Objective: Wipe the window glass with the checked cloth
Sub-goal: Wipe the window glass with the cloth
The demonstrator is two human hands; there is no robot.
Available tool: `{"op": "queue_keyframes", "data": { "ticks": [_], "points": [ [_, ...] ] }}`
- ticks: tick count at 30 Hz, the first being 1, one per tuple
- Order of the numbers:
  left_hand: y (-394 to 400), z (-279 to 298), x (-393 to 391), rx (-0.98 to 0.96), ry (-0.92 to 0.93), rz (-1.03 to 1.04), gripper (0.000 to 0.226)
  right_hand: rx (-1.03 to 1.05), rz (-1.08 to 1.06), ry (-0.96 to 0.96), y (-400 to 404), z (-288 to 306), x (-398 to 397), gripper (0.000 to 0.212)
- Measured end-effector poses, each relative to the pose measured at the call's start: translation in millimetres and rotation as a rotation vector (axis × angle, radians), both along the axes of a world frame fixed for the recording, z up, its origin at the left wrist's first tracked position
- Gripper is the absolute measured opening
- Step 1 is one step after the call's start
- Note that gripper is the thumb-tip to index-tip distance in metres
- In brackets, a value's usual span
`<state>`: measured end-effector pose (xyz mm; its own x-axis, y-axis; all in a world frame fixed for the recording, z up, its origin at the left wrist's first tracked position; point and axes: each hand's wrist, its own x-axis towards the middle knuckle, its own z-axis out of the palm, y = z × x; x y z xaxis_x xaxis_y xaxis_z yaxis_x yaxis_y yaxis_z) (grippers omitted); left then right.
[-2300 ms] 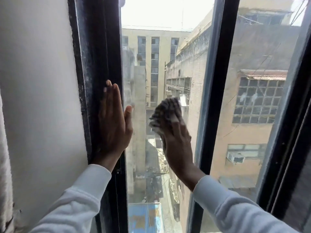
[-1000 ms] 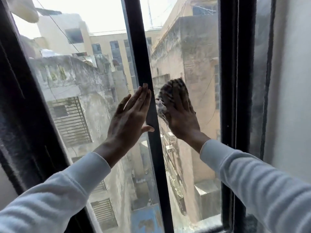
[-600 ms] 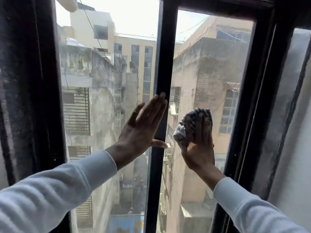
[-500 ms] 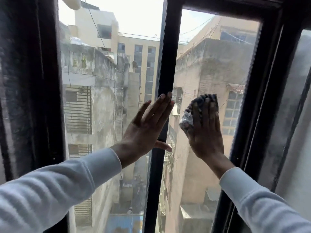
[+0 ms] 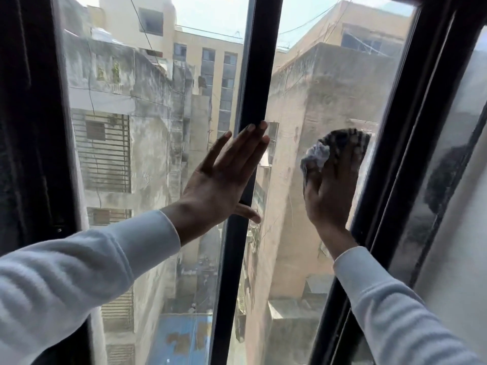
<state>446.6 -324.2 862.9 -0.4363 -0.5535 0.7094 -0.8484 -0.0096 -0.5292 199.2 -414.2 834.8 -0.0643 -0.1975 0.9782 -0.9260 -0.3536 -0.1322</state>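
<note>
Cloth, the checked one, is bunched under the right hand and pressed flat against the glass, right of the mullion and close to the right frame. A crumpled pale fold sticks out past the hand on the mullion side, and the dark checked edge shows above the fingertips. The fingers lie together, spread over the cloth, pinning it to the pane rather than curled around it.

The left hand is open, fingers straight and slightly apart, its palm against the mullion and the pane on the mullion's left. Its thumb points down and crosses the mullion; its fingertips reach the mullion's right edge. It holds nothing.

Both arms wear white sleeves.

Beyond the mullion, through both panes, stand weathered concrete buildings. A blue roof lies far below, left of the mullion's foot.
</note>
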Motion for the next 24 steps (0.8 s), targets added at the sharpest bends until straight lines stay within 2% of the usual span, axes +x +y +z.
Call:
{"op": "queue_keyframes", "data": {
  "ticks": [2, 4, 6, 8, 10, 13, 15, 17, 19, 21, 22, 24],
  "points": [
    [0, 0, -4, 0.016, -0.014, 0.027, 0.156, 0.116, -0.01, 0.073, 13, -60, 9, 0.062],
    [1, 1, -7, 0.041, -0.008, 0.039, 0.162, 0.13, 0.024, 0.292, 20, -88, 27, 0.066],
    [5, 3, -8, 0.079, 0.001, 0.034, 0.167, 0.035, 0.036, 0.498, 11, -57, 35, 0.07],
    [7, 4, -7, 0.097, 0.006, 0.026, 0.17, -0.017, -0.034, 0.541, 1, -6, 29, 0.069],
    [10, 6, -6, 0.122, 0.006, 0.035, 0.172, -0.04, -0.039, 0.312, -5, 26, 8, 0.064],
    [14, 8, -7, 0.153, -0.005, 0.065, 0.172, 0.049, -0.105, -0.097, 14, 2, -4, 0.054],
    [16, 7, -10, 0.154, 0.003, 0.08, 0.171, 0.13, -0.142, -0.182, 35, -29, 7, 0.05],
    [24, 6, -14, 0.124, 0.024, 0.08, 0.161, 0.235, -0.076, -0.253, 55, -41, 19, 0.039],
    [33, 5, -18, 0.066, 0.125, -0.039, 0.13, 0.4, 0.115, -0.41, 73, -33, 22, 0.029],
    [44, 0, -23, 0.059, 0.295, -0.274, 0.082, 0.608, 0.491, -0.693, 94, -11, 17, 0.031],
    [50, -3, -27, 0.087, 0.42, -0.39, 0.064, 0.72, 0.704, -0.829, 107, 0, 13, 0.036],
    [63, -6, -39, 0.264, 0.784, -0.588, 0.053, 0.921, 1.088, -0.962, 137, 16, 9, 0.045]
  ]
}}
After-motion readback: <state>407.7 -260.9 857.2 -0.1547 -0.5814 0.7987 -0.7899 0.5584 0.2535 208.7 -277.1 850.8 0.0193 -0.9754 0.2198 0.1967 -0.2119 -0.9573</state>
